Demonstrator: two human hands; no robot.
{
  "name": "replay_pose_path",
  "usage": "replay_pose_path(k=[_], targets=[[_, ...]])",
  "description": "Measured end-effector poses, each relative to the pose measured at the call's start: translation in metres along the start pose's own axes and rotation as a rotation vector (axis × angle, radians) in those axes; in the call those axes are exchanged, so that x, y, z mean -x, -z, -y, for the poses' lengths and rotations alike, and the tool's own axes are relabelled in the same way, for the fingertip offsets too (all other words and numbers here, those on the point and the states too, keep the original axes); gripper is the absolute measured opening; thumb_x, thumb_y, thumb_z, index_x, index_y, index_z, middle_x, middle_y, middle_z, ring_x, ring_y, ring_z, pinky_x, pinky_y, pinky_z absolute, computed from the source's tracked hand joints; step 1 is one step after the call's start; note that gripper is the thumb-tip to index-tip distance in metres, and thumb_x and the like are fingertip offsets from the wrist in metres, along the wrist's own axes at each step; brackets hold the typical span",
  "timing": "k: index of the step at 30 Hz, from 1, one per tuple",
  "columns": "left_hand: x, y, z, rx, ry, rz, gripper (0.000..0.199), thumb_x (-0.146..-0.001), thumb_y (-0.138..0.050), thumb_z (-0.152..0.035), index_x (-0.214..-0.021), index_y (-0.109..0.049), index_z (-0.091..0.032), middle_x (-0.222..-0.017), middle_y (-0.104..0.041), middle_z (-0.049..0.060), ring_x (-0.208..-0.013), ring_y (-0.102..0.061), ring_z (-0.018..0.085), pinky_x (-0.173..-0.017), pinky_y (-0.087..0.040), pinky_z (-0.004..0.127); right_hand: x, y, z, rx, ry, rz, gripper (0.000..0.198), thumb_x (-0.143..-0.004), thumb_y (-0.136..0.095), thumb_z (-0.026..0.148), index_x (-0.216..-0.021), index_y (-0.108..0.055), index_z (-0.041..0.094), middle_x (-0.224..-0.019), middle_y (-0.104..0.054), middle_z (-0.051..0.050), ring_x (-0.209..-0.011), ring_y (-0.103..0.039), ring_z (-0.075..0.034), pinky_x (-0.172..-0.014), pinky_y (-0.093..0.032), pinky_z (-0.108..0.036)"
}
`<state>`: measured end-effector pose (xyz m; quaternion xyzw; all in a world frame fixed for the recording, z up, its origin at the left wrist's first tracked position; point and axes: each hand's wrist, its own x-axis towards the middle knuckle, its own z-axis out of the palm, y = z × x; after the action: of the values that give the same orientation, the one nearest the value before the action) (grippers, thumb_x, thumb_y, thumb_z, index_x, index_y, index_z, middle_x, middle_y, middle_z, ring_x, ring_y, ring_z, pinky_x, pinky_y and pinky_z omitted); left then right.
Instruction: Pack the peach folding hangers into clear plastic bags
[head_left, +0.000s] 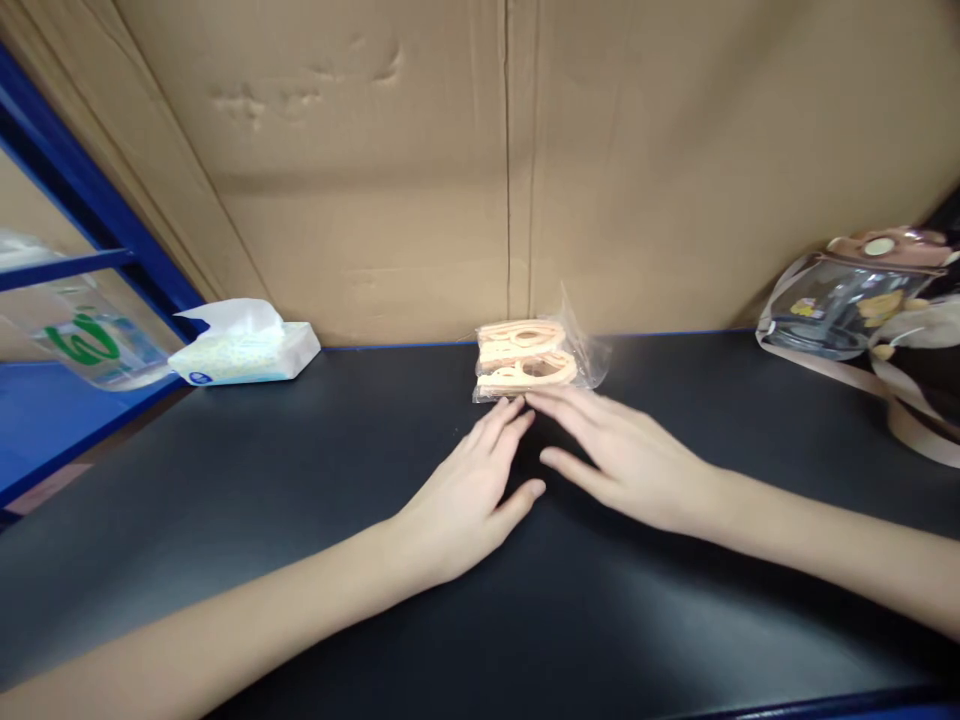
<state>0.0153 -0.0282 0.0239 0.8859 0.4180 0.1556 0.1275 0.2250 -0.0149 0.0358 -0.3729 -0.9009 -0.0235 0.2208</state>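
A clear plastic bag (592, 360) with peach-coloured flat pieces (525, 372) in it lies at the back of the black tabletop, against the cardboard. The pieces have rounded cut-out loops; their exact kind I cannot make out. Just in front of the bag, my left hand (472, 490) rests with its fingers stretched out and thumb apart. My right hand (630, 455) mirrors it from the other side, fingers extended, its fingertips at the bag's front edge. The fingertips of both hands nearly meet. Neither hand holds anything.
A tissue pack (247, 350) sits at the back left beside a blue metal frame (90, 200). Behind that frame stands a clear plastic container (97, 340). On the right is a clear water bottle (832, 300) with a strap (832, 375). Cardboard (375, 200) walls the back.
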Motion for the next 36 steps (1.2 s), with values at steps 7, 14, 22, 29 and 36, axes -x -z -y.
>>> replay_pose_path(k=[7, 14, 22, 29, 36], targets=[[0.001, -0.002, 0.003, -0.154, -0.036, 0.122, 0.062, -0.098, -0.032, -0.048, -0.148, -0.031, -0.011, -0.155, -0.028, 0.015, -0.145, -0.024, 0.026, -0.117, -0.024, 0.050, 0.019, -0.023, -0.008, 0.037, -0.044, 0.177, 0.065, -0.097, -0.032, 0.052, -0.143, -0.042, 0.008, -0.149, -0.038, -0.019, -0.137, -0.037, -0.030, -0.108, -0.039, -0.051], [0.004, -0.005, 0.002, -0.225, 0.027, 0.096, 0.069, -0.097, -0.030, -0.053, -0.148, -0.031, -0.007, -0.155, -0.027, 0.016, -0.144, -0.026, 0.028, -0.117, -0.025, 0.049, 0.017, -0.020, -0.008, 0.078, -0.001, 0.181, 0.065, -0.097, -0.033, 0.051, -0.142, -0.043, 0.004, -0.148, -0.039, -0.020, -0.137, -0.037, -0.031, -0.110, -0.037, -0.050], [0.003, -0.002, 0.008, -0.236, -0.009, 0.067, 0.066, -0.096, -0.035, -0.053, -0.146, -0.037, -0.010, -0.153, -0.032, 0.016, -0.140, -0.033, 0.029, -0.113, -0.031, 0.049, 0.018, -0.018, -0.012, 0.068, 0.043, 0.181, 0.063, -0.097, -0.034, 0.049, -0.142, -0.044, 0.005, -0.148, -0.039, -0.020, -0.137, -0.038, -0.031, -0.109, -0.039, -0.051], [0.001, -0.003, 0.009, -0.232, 0.012, 0.099, 0.068, -0.096, -0.033, -0.054, -0.147, -0.033, -0.009, -0.155, -0.029, 0.015, -0.142, -0.031, 0.030, -0.115, -0.028, 0.050, 0.018, -0.019, -0.014, 0.091, 0.052, 0.186, 0.064, -0.098, -0.032, 0.049, -0.142, -0.042, 0.003, -0.148, -0.039, -0.020, -0.137, -0.038, -0.032, -0.108, -0.039, -0.051], [0.001, -0.003, 0.009, -0.219, 0.001, 0.091, 0.068, -0.096, -0.033, -0.054, -0.147, -0.034, -0.008, -0.154, -0.030, 0.016, -0.141, -0.031, 0.031, -0.114, -0.029, 0.051, 0.018, -0.021, -0.014, 0.087, 0.052, 0.174, 0.063, -0.098, -0.032, 0.050, -0.142, -0.044, 0.007, -0.148, -0.040, -0.019, -0.137, -0.038, -0.031, -0.109, -0.039, -0.050]])
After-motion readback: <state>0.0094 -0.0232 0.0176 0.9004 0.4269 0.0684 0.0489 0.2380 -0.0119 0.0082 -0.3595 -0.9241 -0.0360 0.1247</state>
